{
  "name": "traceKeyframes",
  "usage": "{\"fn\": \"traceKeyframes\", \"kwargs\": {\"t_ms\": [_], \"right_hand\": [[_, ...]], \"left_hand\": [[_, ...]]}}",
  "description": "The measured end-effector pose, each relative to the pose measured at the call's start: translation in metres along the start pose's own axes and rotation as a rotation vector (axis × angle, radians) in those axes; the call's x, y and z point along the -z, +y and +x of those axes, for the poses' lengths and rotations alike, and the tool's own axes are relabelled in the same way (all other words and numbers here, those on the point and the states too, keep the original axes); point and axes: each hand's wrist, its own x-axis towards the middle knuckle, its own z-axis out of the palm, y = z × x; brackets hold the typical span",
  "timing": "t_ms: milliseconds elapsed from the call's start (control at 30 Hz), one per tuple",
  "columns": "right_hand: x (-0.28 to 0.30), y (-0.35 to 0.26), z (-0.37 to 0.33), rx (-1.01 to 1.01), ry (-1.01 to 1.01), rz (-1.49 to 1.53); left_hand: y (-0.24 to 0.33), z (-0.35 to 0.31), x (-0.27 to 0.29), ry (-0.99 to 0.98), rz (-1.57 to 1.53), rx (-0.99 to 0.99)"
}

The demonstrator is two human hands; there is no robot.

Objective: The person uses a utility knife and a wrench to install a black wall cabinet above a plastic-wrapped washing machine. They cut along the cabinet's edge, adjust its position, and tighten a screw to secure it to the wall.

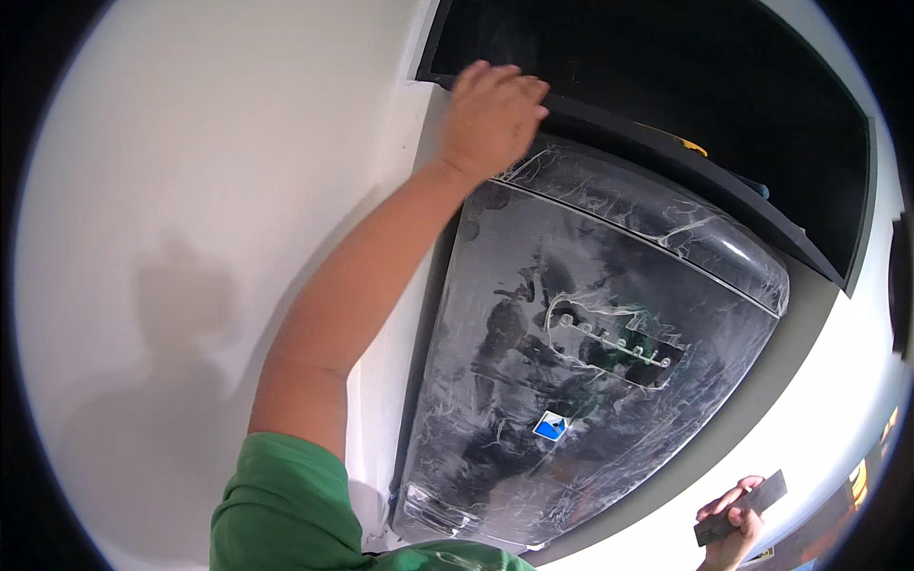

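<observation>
A black appliance with a rounded front, like a refrigerator [486, 257], is covered in wrinkled clear film. Raised letters and a small blue-and-white sticker [550, 425] show on its front. My left hand [495, 114] reaches up to the near left end of a dark ledge [628, 128] above it. Its fingers are bent and slightly blurred; their tips are hidden, so what they hold, if anything, does not show. Low at the right, away from the appliance, my right hand [741, 523] grips a flat dark grey rectangular plate [766, 490] between thumb and fingers.
Behind the ledge a black recess [666, 67] opens, with a yellow item [693, 147] and a teal item [759, 187] peeking over. A white wall [190, 143] runs close along the left; another white surface [809, 419] borders the right.
</observation>
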Motion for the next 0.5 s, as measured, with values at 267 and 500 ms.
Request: {"fn": "traceKeyframes", "kwargs": {"t_ms": [267,500], "right_hand": [[-0.013,0.017,-0.036,-0.492,0.179,0.242],[-0.063,0.087,-0.039,-0.654,-0.001,0.304]], "left_hand": [[-0.066,-0.009,0.067,-0.140,0.258,0.175],[-0.070,0.007,0.056,-0.305,0.021,0.282]]}}
